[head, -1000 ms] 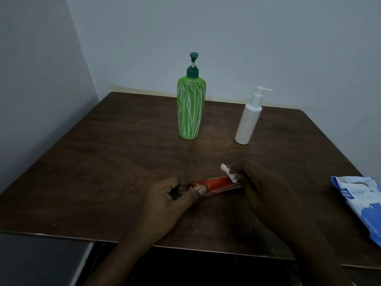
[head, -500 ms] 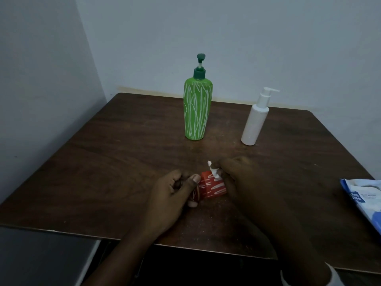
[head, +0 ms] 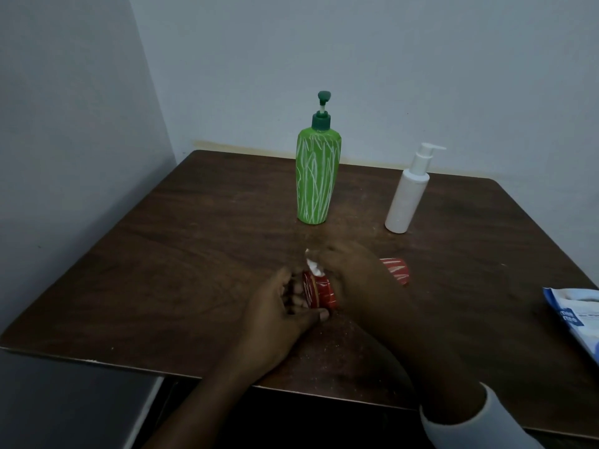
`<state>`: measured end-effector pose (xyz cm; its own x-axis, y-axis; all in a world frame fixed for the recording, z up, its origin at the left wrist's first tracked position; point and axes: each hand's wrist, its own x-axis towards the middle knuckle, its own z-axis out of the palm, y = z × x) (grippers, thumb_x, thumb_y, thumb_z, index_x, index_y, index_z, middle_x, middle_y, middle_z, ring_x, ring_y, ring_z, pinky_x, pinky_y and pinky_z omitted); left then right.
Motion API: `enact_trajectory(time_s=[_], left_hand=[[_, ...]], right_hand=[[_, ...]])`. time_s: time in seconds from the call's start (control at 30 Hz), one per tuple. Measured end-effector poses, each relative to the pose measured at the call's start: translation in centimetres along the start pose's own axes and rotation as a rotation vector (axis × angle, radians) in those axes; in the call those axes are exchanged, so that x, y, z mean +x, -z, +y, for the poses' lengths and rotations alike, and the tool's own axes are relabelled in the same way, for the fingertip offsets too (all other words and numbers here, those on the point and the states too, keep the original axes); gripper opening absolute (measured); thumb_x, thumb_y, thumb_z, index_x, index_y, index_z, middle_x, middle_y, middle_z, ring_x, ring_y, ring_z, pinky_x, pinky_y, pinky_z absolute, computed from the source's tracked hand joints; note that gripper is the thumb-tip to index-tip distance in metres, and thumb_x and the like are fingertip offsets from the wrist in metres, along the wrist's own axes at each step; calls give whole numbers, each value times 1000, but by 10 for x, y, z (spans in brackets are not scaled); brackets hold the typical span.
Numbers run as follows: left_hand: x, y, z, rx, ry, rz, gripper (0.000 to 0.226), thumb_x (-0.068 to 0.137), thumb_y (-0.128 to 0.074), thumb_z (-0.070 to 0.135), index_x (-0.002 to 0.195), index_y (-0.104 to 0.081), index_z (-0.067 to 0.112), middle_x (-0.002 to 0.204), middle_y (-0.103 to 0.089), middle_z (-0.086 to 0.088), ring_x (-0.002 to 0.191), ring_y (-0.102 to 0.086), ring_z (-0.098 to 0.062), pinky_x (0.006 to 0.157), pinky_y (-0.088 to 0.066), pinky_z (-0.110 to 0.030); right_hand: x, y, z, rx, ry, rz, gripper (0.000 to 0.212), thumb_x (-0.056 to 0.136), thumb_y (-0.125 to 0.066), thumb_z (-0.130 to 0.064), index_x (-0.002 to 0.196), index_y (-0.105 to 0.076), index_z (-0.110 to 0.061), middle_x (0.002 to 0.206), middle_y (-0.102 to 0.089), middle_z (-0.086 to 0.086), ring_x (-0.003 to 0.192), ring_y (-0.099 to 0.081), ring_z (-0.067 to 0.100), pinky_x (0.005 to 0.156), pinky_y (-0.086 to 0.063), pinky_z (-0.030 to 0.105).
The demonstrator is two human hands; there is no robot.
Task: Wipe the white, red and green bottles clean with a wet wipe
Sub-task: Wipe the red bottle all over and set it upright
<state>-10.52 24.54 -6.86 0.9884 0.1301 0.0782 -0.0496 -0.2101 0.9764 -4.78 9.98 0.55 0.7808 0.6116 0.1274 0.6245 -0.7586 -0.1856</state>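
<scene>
Apparently sideways — red bottle (head: 319, 291) between hands (head: 324, 294)

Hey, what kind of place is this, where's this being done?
Probably a plain room at home, in a corner: a dark wooden table pushed against bare pale walls, holding only pump bottles, green and white, and a wet wipe pack.

Dim, bluish light, soft shadows, slight blur, wide-angle bending at edges

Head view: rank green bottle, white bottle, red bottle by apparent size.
1. green bottle, clearly tallest.
2. white bottle.
3. red bottle, unsure: lying down, nearer the camera, mostly covered by the right hand.
</scene>
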Motion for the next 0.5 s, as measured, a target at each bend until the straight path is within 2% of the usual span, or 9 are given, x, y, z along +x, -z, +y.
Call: enact_trajectory(time_s=[0.07,0.13,0.23,0.3,0.4,0.5], left_hand=[[0,-1,-1,-16,2,4,51,64,-95,3,102,-69,27,87,-75,6,75,-71,-11,73,-61,-31],[-1,-1,-1,-38,-4,18,49,63,-95,5,98,-71,29,85,-76,6,75,-72,-10,73,-62,-32],[-2,0,2,-42,-27,32,51,65,-94,4,105,-74,27,85,-79,7,77,-74,-12,74,-63,-31],[-2,0,1,-57,-30,27,54,68,-91,-2,114,-74,20,88,-80,4,80,-76,-15,73,-62,-27],[-1,0,0,-64,-21,6,61,72,-86,-8,127,-70,13,92,-81,3,81,-76,-11,75,-60,-23],[-1,0,1,-48,-28,-18,62,70,-88,-5,125,-71,15,92,-81,3,83,-77,-12,77,-61,-27]], right_hand=[[-1,-8,0,-78,45,-59,68,85,-68,-25,145,-38,-23,145,-42,-1,131,-35,18,106,-25,31],[-8,-13,2,-90,86,-32,70,74,-78,-27,137,-51,-19,133,-54,3,118,-47,25,94,-35,35],[-30,-23,3,-47,117,125,58,62,-84,-15,118,-67,-13,112,-65,5,99,-59,24,80,-47,34],[-49,-31,0,-31,144,190,53,65,-81,-12,117,-67,-14,111,-64,2,99,-56,17,82,-49,29],[-69,-42,4,-45,162,219,53,68,-82,-14,118,-66,-17,114,-63,1,101,-55,15,84,-45,24],[-67,-34,4,-21,146,222,48,69,-79,-15,115,-68,-16,115,-63,2,103,-57,16,87,-44,24]])
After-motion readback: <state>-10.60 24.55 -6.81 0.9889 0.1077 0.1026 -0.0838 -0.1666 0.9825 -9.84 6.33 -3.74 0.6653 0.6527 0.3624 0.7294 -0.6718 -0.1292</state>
